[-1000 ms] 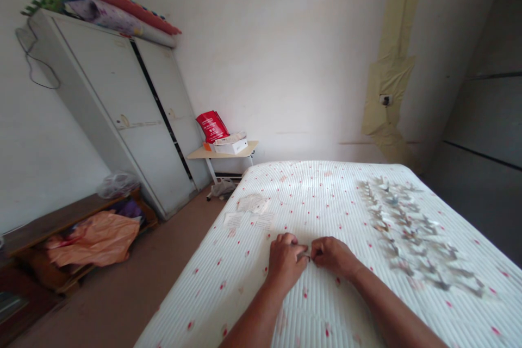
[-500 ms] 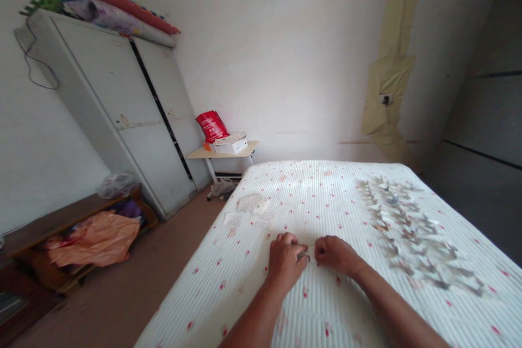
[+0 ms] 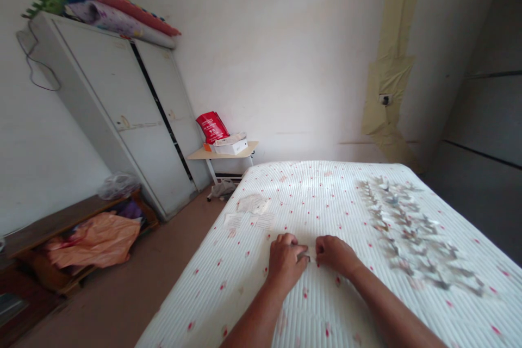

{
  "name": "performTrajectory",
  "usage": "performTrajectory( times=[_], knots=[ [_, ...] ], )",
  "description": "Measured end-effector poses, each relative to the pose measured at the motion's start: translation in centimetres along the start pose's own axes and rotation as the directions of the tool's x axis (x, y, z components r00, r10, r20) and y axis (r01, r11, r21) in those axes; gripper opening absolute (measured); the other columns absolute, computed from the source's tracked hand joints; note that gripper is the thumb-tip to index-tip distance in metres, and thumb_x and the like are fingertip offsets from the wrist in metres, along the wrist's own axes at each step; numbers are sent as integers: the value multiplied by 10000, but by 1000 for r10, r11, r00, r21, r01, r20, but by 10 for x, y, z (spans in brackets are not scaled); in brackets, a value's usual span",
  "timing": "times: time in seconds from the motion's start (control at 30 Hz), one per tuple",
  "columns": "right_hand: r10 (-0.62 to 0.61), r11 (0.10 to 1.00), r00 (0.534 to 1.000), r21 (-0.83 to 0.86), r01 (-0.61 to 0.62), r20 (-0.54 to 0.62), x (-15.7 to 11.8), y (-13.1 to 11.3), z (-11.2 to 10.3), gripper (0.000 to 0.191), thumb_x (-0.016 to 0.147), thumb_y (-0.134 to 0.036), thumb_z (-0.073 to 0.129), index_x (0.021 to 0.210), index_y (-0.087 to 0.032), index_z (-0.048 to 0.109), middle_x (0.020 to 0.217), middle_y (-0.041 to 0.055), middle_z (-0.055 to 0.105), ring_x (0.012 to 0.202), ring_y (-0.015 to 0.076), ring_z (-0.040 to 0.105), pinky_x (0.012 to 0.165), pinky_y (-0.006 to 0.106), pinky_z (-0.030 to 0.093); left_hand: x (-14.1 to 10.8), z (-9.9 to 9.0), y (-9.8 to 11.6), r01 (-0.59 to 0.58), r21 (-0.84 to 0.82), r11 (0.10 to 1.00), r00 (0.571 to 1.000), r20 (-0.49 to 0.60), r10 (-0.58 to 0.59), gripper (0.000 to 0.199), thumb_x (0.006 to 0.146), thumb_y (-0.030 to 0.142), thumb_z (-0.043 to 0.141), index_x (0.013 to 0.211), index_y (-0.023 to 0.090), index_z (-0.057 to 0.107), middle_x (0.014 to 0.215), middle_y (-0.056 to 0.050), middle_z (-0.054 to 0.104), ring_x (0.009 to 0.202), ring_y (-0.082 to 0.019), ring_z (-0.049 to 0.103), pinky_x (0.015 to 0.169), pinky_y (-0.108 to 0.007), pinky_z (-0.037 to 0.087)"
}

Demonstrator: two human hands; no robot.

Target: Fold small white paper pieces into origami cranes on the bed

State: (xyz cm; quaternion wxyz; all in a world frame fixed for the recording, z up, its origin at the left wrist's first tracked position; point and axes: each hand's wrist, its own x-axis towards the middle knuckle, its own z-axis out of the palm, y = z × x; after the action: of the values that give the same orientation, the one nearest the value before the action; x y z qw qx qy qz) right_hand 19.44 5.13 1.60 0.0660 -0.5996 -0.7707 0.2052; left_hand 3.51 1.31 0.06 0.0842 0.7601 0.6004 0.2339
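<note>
Near the middle of the bed, my left hand is closed around a small folded piece of paper, part of which shows at the fingertips. Just right of it, my right hand has its fingers pinched at the other end of this small piece. Both hands rest low on the white quilted bedspread with red dots. Several flat printed paper pieces lie beyond my left hand. On the right side of the bed stand rows of several small folded paper figures, somewhat blurred.
Beyond the bed's left edge a small table bears a red bag and a white box. A grey cabinet and a low wooden shelf with an orange bag stand at the left.
My right hand has shifted very slightly to the right. My left hand and the papers look the same.
</note>
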Motion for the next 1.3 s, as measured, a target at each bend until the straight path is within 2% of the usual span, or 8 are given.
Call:
performTrajectory(
  times=[0.23,0.43,0.57,0.73,0.87,1.03,1.3],
  knots=[
    [3,999,1000,40,-3,-17,2,7,0,136,621,-127,512,651,-178,635,669,27,635,630,129,556,521,207,291,0,-2,2,-3,-23,1000,1000,3,3,233,720,322,585,939,312,666,911,-21,529,916,-187,447,795,-314,332],
    [-11,993,988,111,29,-156,2,1,6,148,678,-153,474,715,-193,612,667,1,623,610,109,532,539,199,291,1,0,0,-4,-18,1000,1000,-2,4,229,719,320,585,932,315,669,914,-24,536,920,-192,448,789,-319,335],
    [-21,989,981,140,49,-191,2,1,5,167,682,-126,457,718,-190,607,677,0,625,622,108,537,553,195,298,1,-1,1,3,-28,1000,1000,-2,-3,231,713,334,593,931,317,669,919,-22,540,920,-189,452,795,-319,336],
    [38,987,968,161,3,-250,3,6,0,178,731,-149,434,757,-191,605,730,8,638,670,114,556,562,192,304,1,-3,4,17,-1,1000,1000,21,-17,240,720,317,580,944,324,664,921,-18,533,930,-186,449,800,-312,333],
    [5,995,980,99,15,-199,-1,-3,4,157,768,-236,451,733,-204,601,714,-4,629,627,108,546,532,200,283,0,-3,3,22,20,1000,999,31,-23,241,729,328,572,954,329,658,929,-19,526,941,-190,441,809,-313,329],
    [-6,999,976,-47,-4,-218,-5,-12,12,135,776,-234,455,740,-210,583,747,1,626,665,120,567,534,217,271,0,-1,2,1,13,1000,1000,31,-1,221,738,343,563,937,328,657,933,-17,523,937,-192,434,799,-314,327],
    [0,990,974,-139,-32,-228,-4,-17,13,144,820,-255,435,790,-196,563,805,31,633,722,141,600,540,231,280,0,-4,5,14,13,1000,999,31,-15,228,732,327,568,940,327,661,929,-23,526,933,-194,435,804,-315,334]
  ],
)
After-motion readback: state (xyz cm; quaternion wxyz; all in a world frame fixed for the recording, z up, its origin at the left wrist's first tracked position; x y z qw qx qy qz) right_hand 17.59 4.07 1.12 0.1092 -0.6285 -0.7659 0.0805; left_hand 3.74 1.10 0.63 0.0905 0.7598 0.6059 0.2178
